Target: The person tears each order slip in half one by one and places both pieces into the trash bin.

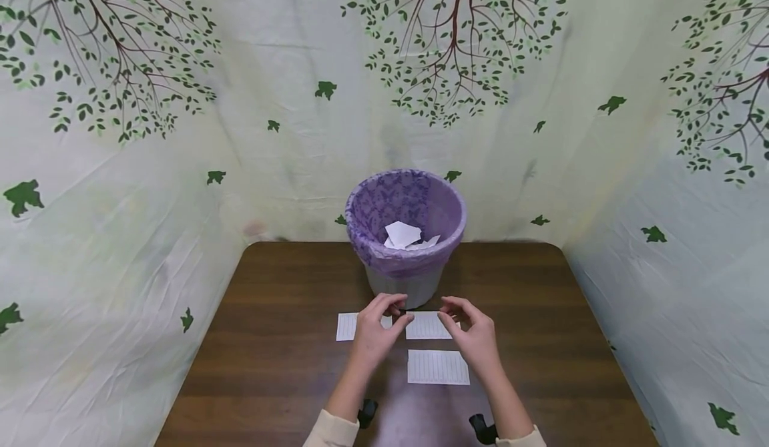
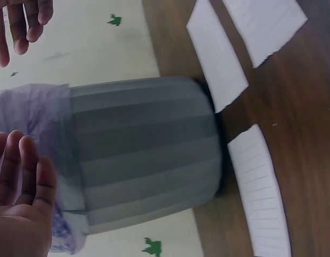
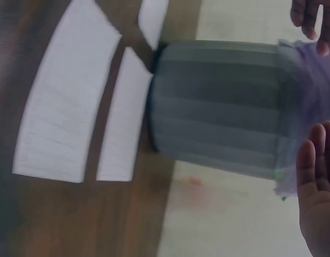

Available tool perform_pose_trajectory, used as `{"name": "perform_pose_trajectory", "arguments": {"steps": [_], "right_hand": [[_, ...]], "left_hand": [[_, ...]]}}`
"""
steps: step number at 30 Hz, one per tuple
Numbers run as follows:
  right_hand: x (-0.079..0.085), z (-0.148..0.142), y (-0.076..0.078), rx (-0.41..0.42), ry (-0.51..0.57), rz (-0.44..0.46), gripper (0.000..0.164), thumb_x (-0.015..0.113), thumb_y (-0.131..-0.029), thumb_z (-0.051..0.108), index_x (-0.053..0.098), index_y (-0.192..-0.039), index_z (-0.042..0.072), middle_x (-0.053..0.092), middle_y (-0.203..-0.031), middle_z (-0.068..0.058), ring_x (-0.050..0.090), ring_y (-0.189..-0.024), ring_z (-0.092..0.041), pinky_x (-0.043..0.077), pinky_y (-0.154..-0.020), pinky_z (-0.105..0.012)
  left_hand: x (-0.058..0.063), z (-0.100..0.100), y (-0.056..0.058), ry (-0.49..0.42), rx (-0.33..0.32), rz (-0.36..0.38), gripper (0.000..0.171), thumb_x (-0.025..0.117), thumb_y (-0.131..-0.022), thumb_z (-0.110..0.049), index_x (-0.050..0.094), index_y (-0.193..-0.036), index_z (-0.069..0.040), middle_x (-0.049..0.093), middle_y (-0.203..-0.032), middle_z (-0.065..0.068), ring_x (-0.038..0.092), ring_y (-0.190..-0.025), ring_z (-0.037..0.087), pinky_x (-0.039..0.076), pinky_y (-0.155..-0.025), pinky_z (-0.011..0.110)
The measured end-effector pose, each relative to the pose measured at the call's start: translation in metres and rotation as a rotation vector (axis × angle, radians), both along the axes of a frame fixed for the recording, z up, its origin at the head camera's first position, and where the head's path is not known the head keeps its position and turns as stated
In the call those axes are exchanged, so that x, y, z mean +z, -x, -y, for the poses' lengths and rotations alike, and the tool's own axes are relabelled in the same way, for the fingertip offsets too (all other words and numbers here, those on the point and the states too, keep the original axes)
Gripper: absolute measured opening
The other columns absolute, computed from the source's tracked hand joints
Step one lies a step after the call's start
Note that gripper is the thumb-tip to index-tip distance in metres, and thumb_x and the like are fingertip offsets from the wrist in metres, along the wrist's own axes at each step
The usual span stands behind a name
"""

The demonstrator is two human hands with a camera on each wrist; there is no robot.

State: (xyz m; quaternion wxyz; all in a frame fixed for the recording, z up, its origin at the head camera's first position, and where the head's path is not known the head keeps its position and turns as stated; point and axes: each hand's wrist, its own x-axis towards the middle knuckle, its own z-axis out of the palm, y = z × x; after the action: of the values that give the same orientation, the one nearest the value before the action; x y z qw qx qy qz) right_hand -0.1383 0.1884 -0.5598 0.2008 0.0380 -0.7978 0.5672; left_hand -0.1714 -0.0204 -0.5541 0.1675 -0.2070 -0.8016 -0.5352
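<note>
My left hand (image 1: 374, 333) and right hand (image 1: 476, 337) hover over the table just in front of a grey bin (image 1: 414, 291). Their fingers are loosely bent, thumbs apart from the fingertips, with nothing held in either. Under the left hand lies a lined piece of paper (image 1: 346, 327), partly covered by that hand. A second lined piece (image 1: 426, 325) sits between the hands, its right end overlapped by the right hand. Closer to me is a third lined piece (image 1: 438, 367). The left wrist view shows ragged torn edges on the paper pieces (image 2: 221, 59).
A purple patterned liner (image 1: 390, 257) covers the bin's rim, and white paper scraps (image 1: 404, 233) show inside. The brown wooden table (image 1: 270, 340) ends at a pale cloth backdrop (image 1: 288, 187) printed with trees and leaves. Dark bands (image 1: 368, 412) are at the wrists.
</note>
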Motion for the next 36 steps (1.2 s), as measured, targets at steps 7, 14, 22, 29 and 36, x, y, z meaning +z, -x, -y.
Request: {"name": "perform_pose_trajectory", "arguments": {"steps": [7, 14, 22, 29, 36], "right_hand": [[-0.027, -0.002, -0.002, -0.016, -0.060, 0.029, 0.028, 0.084, -0.089, 0.004, 0.078, -0.116, 0.011, 0.076, -0.093, -0.001, 0.069, -0.082, -0.004, 0.058, -0.074, -0.018], [-0.042, -0.005, -0.009, -0.020, -0.039, 0.101, 0.028, 0.084, -0.090, 0.007, 0.077, -0.116, 0.012, 0.076, -0.092, 0.000, 0.067, -0.080, -0.003, 0.059, -0.072, -0.022], [-0.058, -0.009, -0.018, -0.032, -0.057, 0.176, 0.029, 0.085, -0.087, 0.005, 0.078, -0.115, 0.012, 0.075, -0.091, 0.000, 0.065, -0.077, -0.003, 0.058, -0.071, -0.019], [-0.073, -0.012, -0.021, -0.024, -0.098, 0.188, 0.030, 0.086, -0.086, 0.005, 0.078, -0.114, 0.012, 0.077, -0.093, -0.001, 0.066, -0.078, -0.003, 0.059, -0.072, -0.021], [-0.090, -0.014, -0.023, -0.018, -0.119, 0.200, 0.032, 0.086, -0.086, 0.004, 0.076, -0.117, 0.003, 0.076, -0.089, -0.002, 0.066, -0.076, -0.002, 0.059, -0.070, -0.020]], "left_hand": [[-0.022, -0.004, -0.006, 0.030, 0.016, 0.044, 0.035, 0.090, -0.082, -0.006, 0.078, -0.116, -0.008, 0.073, -0.093, 0.008, 0.070, -0.081, 0.027, 0.062, -0.076, 0.042], [-0.035, -0.007, -0.011, 0.061, 0.020, 0.056, 0.037, 0.090, -0.082, -0.008, 0.078, -0.116, -0.010, 0.072, -0.094, 0.006, 0.069, -0.080, 0.023, 0.055, -0.074, 0.023], [-0.052, -0.008, -0.016, 0.124, 0.004, 0.043, 0.038, 0.091, -0.081, -0.007, 0.077, -0.116, -0.007, 0.072, -0.095, 0.002, 0.071, -0.081, 0.024, 0.058, -0.075, 0.030], [-0.063, -0.009, -0.018, 0.173, -0.008, 0.070, 0.039, 0.092, -0.082, -0.013, 0.077, -0.118, -0.013, 0.072, -0.102, 0.002, 0.069, -0.086, 0.021, 0.059, -0.084, 0.032], [-0.074, -0.012, -0.019, 0.187, -0.030, 0.073, 0.042, 0.093, -0.081, -0.013, 0.077, -0.119, -0.011, 0.071, -0.101, 0.004, 0.067, -0.085, 0.021, 0.056, -0.076, 0.032]]}}
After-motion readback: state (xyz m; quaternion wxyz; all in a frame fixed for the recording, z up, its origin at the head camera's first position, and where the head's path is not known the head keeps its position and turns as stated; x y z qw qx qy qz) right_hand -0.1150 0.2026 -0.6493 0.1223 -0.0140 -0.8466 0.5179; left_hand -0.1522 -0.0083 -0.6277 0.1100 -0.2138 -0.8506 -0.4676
